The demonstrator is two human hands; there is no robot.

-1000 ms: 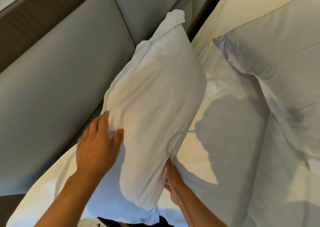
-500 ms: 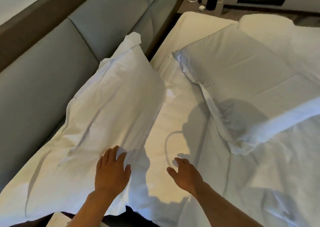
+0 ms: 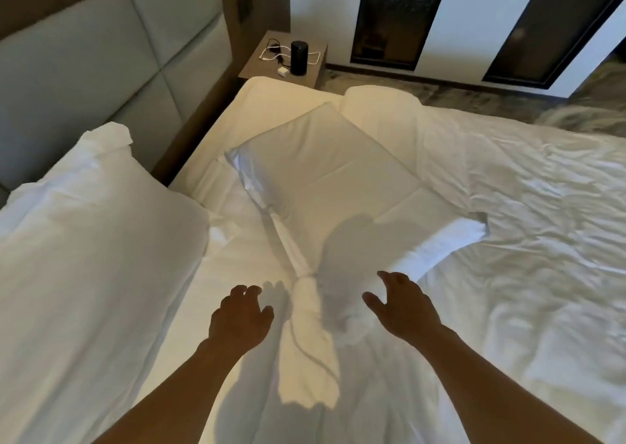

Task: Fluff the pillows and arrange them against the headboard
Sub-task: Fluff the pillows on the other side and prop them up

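Observation:
A white pillow (image 3: 91, 240) leans at the left against the grey padded headboard (image 3: 84, 70). A second white pillow (image 3: 335, 186) lies flat in the middle of the bed, away from the headboard, its near corner pointing at me. My left hand (image 3: 240, 314) hovers open over the sheet just left of that corner. My right hand (image 3: 403, 301) is open too, fingers spread, at the pillow's near right edge. Neither hand holds anything.
A rumpled white duvet (image 3: 525, 223) covers the right side of the bed. A wooden nightstand (image 3: 267, 67) beyond the bed carries a black cylinder (image 3: 298, 58) and cables. Dark-framed wall panels stand at the back right.
Both hands have let go of the left pillow, which now rests against the headboard. They have moved right, toward the second pillow, and my view has swung that way.

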